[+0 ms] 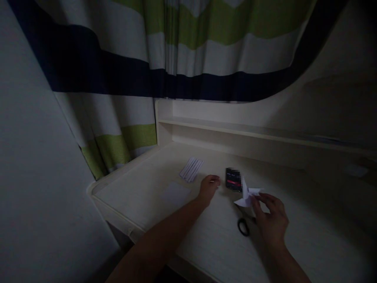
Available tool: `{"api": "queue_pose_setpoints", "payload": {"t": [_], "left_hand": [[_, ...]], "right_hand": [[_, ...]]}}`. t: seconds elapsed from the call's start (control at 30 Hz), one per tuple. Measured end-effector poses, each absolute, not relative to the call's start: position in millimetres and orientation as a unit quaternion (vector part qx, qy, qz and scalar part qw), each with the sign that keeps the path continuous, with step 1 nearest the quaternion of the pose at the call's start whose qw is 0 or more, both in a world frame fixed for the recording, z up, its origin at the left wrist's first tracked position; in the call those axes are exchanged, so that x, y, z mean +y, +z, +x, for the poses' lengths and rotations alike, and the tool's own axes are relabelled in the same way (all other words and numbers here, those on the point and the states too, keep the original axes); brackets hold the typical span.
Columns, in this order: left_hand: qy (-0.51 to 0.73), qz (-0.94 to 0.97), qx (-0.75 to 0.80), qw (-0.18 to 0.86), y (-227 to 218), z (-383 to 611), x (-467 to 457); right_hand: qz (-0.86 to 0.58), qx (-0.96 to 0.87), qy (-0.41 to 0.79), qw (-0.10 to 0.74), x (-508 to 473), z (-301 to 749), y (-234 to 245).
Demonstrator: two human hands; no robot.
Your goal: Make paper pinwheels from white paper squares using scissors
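In my right hand (272,218) is a white paper pinwheel (246,196), pinched between thumb and fingers above the desk. Its pointed blades stick out to several sides. Below it lie scissors (243,227) with black handles, partly hidden by the hand and the paper. My left hand (209,186) is over the desk, left of a dark phone (232,179) whose screen is lit. The fingers of this hand are curled together, and what they hold, if anything, is too small to make out.
A stack of narrow white paper strips (191,169) lies behind my left hand. Nearer the front is a pale square sheet (176,193). A low shelf (218,126) runs along the back of the white desk (138,177), under a striped curtain (206,59). The room is dim.
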State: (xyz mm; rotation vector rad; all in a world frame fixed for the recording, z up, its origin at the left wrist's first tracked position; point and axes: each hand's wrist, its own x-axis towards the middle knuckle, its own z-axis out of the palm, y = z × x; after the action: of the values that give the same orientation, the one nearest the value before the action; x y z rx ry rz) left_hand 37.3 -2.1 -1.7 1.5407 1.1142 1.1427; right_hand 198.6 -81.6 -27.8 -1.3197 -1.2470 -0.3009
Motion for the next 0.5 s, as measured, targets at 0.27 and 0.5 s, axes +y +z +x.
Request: {"api": "queue_pose_setpoints", "payload": {"t": [0.27,0.5], "left_hand": [[0.342,0.775,0.404,0.345,53.0,-17.2,69.6],[0.381,0.768,0.402,0.321,74.1,-10.4,84.0]], "right_hand": [[-0.581,-0.506,-0.098,0.630,-78.3,210.1,-27.2],[-0.562,-0.532,-0.113,0.623,-73.9,214.2,-30.3]]}}
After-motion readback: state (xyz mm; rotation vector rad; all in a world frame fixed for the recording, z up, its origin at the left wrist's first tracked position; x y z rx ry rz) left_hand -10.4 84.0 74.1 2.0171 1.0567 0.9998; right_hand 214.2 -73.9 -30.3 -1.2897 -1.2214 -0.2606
